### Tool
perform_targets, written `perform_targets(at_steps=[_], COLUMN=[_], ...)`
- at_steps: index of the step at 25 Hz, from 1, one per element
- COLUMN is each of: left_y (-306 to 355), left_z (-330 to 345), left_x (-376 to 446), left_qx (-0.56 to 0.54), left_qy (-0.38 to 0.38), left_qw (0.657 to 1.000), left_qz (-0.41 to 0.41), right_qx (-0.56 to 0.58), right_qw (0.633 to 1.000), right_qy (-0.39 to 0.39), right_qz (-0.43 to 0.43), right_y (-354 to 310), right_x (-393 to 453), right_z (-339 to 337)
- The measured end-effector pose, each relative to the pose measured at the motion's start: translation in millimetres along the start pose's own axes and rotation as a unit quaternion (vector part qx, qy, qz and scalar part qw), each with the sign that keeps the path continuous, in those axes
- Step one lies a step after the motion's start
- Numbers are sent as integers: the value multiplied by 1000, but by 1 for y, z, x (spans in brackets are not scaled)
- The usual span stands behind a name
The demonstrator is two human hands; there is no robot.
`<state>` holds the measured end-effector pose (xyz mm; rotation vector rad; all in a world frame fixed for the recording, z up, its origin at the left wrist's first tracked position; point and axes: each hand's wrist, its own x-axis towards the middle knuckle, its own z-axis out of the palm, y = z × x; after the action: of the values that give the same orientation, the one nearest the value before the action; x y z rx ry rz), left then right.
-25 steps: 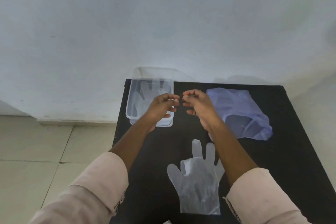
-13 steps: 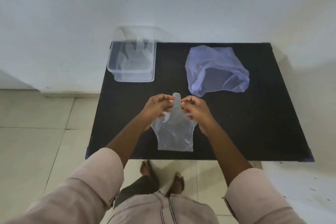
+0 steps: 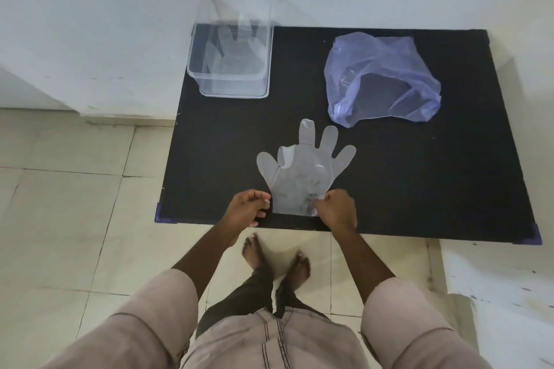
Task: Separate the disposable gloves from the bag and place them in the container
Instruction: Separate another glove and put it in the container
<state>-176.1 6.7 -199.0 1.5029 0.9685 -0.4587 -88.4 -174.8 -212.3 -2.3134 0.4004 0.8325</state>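
Clear glove – cuff corners hidden under left hand, right hand

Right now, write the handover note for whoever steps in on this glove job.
Left hand and right hand: each pinches a cuff corner of the clear glove, which lies flat at the near edge of the black table.
Container, far left: at least one glove inside.
Purple bag, far right: contents unclear.
Left: move the held glove into the container, then check the bag.
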Motion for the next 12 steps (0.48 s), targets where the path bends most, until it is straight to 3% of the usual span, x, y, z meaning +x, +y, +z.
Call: perform_targets(at_steps=[4, 8, 12], left_y=[-13, -18, -15], left_z=[3, 10, 21], left_x=[2, -1, -5], left_qx=[-21, -32, 86], left_qy=[44, 45, 35], left_qw=[999, 998, 991], left_qz=[-25, -6, 98], right_qx=[270, 335, 377], right_qw=[955, 924, 900], right_qy=[-74, -122, -157], right_qz=[93, 134, 150], right_y=[-22, -35, -42], right_x=[-14, -18, -21], right_z=[-10, -21, -26])
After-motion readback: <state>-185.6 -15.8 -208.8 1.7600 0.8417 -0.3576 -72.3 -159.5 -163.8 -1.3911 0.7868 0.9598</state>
